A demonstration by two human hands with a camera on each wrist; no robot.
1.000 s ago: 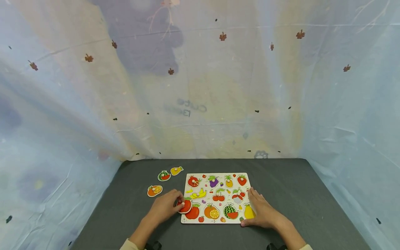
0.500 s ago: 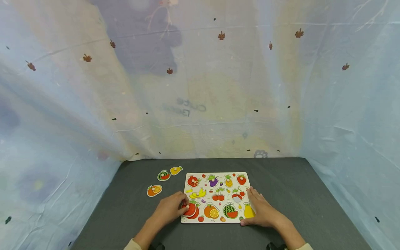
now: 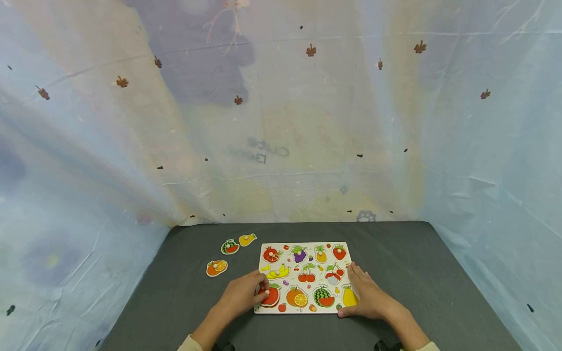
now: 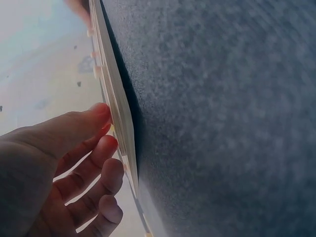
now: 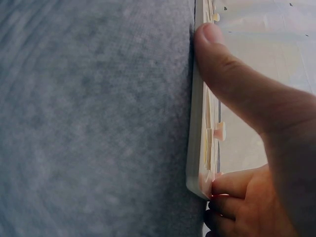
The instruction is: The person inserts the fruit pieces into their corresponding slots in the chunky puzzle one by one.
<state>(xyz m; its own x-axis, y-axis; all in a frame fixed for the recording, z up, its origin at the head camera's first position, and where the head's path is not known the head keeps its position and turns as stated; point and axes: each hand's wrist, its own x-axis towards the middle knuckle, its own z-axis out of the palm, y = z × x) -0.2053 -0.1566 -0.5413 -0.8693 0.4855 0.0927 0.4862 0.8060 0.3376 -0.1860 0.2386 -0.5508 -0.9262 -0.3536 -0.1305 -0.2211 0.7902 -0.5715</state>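
My left hand [image 3: 243, 294] pinches a red apple puzzle piece [image 3: 271, 295] by its knob, over the front left corner of the white fruit puzzle board [image 3: 287, 312]. The piece lies roughly over the matching apple picture; whether it is seated cannot be told. In the left wrist view, the thumb and fingers of the left hand [image 4: 64, 158] meet at the board's edge [image 4: 126, 128]. At the front right corner, my right hand [image 3: 373, 300] rests against the board, fingers along the right side, thumb at the front edge. The right wrist view shows that thumb [image 5: 232, 74] on the board's rim [image 5: 195, 133].
Left of the board lie an orange piece [image 3: 217, 267], a watermelon piece [image 3: 230, 246] and a pear piece [image 3: 248, 239]. Several knobbed fruit pieces sit in the board's back rows. Dark grey cloth [image 3: 421, 273] covers the table; a patterned curtain [image 3: 281, 122] hangs behind.
The left hand has brought the apple piece rightward from the board's left edge to over the apple picture. The right hand stays at the board's right corner.
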